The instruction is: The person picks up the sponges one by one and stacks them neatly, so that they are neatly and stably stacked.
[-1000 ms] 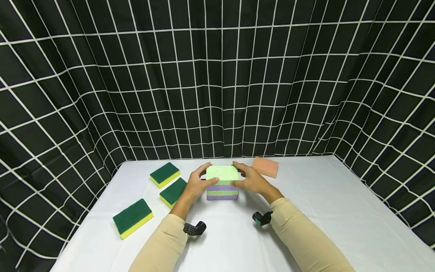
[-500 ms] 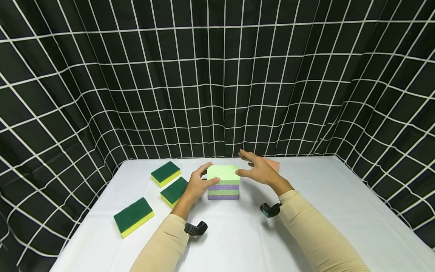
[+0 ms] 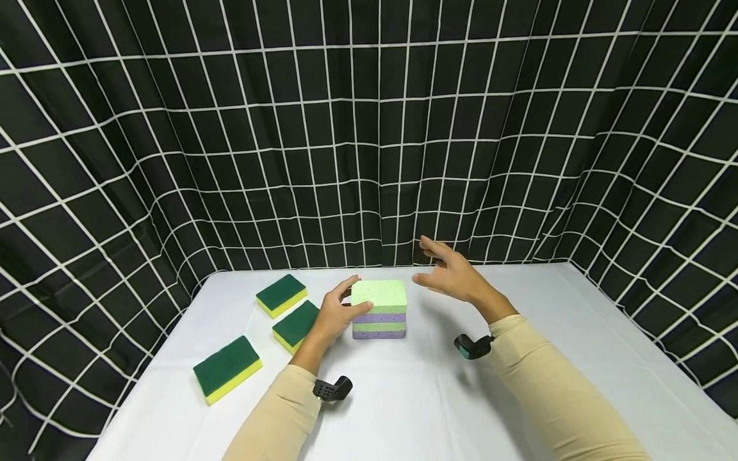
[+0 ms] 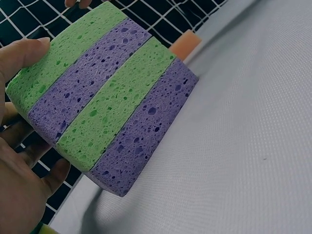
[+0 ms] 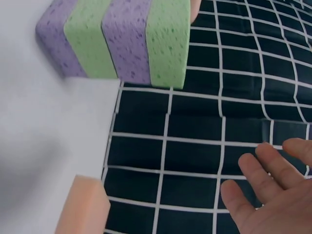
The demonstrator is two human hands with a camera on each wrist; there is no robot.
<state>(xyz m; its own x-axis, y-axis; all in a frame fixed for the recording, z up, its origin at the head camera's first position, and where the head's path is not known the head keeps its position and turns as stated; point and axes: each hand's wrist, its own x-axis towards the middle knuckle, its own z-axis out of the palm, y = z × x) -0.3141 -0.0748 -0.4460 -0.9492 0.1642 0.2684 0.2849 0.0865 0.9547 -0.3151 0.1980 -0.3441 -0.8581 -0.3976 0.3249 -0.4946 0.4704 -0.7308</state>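
Observation:
A stack of sponges, green and purple by turns, stands on the white-covered table (image 3: 403, 397). My left hand (image 3: 334, 315) holds the left end of the top green sponge (image 3: 383, 293), thumb at its front and fingers round behind. Under that come a purple sponge (image 4: 87, 83), a lower green sponge (image 4: 117, 105) and a bottom purple sponge (image 4: 146, 126), their edges lined up. My right hand (image 3: 455, 275) hovers right of the stack, fingers spread and touching nothing. An orange sponge (image 5: 85, 204) lies below it, hidden behind it in the head view.
Left of my left arm lie three yellow sponges with dark green scouring tops: a back one (image 3: 281, 294), a middle one (image 3: 295, 325) partly behind my forearm, and a front one (image 3: 227, 368). A black curtain with a white grid (image 3: 369, 128) encloses the table's back and sides.
My right hand has let go of the top green sponge and moved right and up, over the orange sponge. My left hand has stayed on the stack.

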